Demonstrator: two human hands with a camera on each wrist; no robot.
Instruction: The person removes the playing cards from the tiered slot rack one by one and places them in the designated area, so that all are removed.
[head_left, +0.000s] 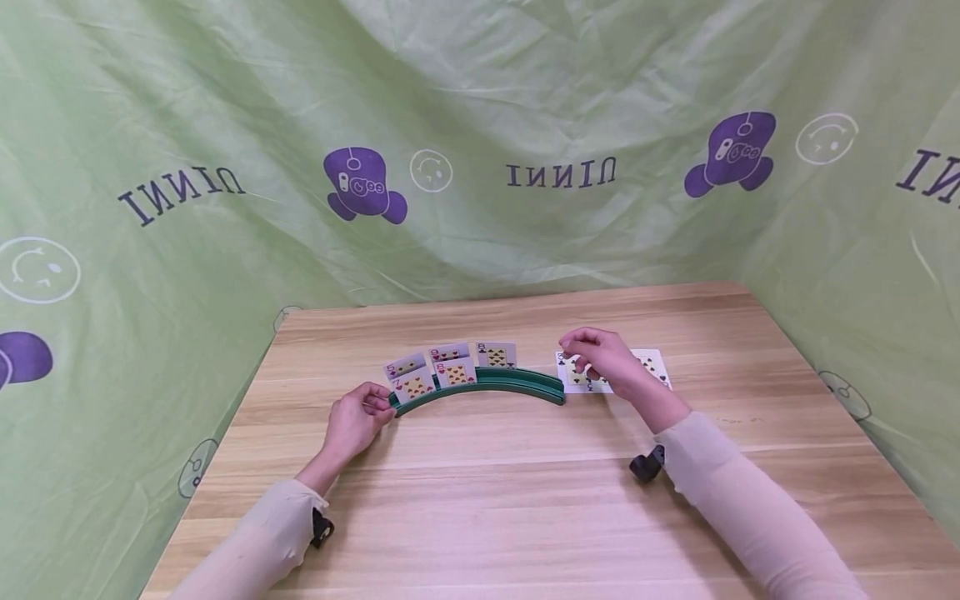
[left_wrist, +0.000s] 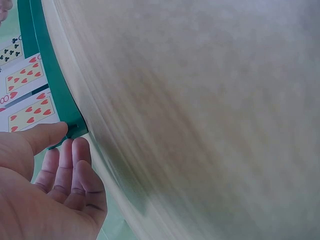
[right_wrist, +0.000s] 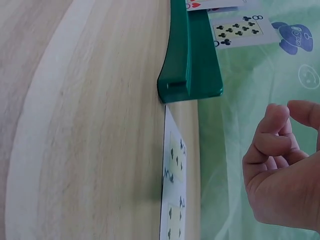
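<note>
Rack point(head_left: 513, 382) lies between left hand point(head_left: 356, 419) and right hand point(head_left: 604, 357).

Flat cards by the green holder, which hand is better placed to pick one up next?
Probably the right hand: it's raised close to the flat cards, with nothing visible in its fingertips. The left hand grips the green holder at its opposite end.

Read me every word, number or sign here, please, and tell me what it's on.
"INNIU", letters flipped: green cloth
Smiley faces: same cloth
"7": front heart card
"8": other front heart card
"5": card behind the 7
"9": card behind that 8
"8": rightmost upright card
Purple figures: lettering unclear
Flat cards: numbers too small or covered
</note>
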